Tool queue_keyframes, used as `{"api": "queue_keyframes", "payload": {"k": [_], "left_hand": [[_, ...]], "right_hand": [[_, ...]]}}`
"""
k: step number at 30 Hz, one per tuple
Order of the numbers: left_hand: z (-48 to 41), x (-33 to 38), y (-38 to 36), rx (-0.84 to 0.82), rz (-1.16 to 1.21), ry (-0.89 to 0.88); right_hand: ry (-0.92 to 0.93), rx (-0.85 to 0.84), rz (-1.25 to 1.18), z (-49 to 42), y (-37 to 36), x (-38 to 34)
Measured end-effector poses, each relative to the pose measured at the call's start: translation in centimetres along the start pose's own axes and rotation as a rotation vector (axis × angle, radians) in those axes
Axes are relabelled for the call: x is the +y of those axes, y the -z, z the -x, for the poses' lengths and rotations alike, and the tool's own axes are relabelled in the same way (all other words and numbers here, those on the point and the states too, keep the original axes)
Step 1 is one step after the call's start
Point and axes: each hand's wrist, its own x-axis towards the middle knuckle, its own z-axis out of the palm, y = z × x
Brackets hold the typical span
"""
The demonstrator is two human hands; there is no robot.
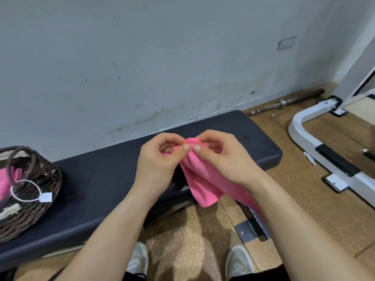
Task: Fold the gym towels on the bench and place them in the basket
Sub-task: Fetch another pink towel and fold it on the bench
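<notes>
The long dark padded worktop (105, 179) runs along the wall in front of me. I stand at its near edge so I have a flat place to lay cloth down once the corners are matched. The brown wicker basket (40, 209) sits on its left end, well apart from my hands but, I judge, within a swing to the left. Something pink (4, 185) lies inside it. I take it for a towel put away, though too little shows to be sure.

The pink towel (203, 179) I am working on is up in the air over the right half of the worktop, not resting on it. Its top edge is bunched between my hands and the rest hangs in soft lengthwise pleats. The lower end drops past the worktop's front edge, partly hidden behind my right forearm. It looks plain, thin and limp, with no crisp fold, so I judge the folding barely begun.

My left grip (156, 163) and right grip (221, 159) sit side by side, almost touching. Each is closed in a pinch on that top edge, thumb against curled fingers. I hold them this close, I think, to feel for the corners before spreading the cloth. My thumb tips (186, 147) lie side by side on the cloth. A small white tag (45, 197) hangs from the basket on a loop.
</notes>
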Motion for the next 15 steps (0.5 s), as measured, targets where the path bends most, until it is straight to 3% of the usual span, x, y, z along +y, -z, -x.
{"api": "queue_keyframes", "payload": {"k": [15], "left_hand": [[-1.0, -0.5, -0.1, -0.023, -0.131, -0.016]], "right_hand": [[0.021, 0.075, -0.018, -1.5, 0.0, 0.8]]}}
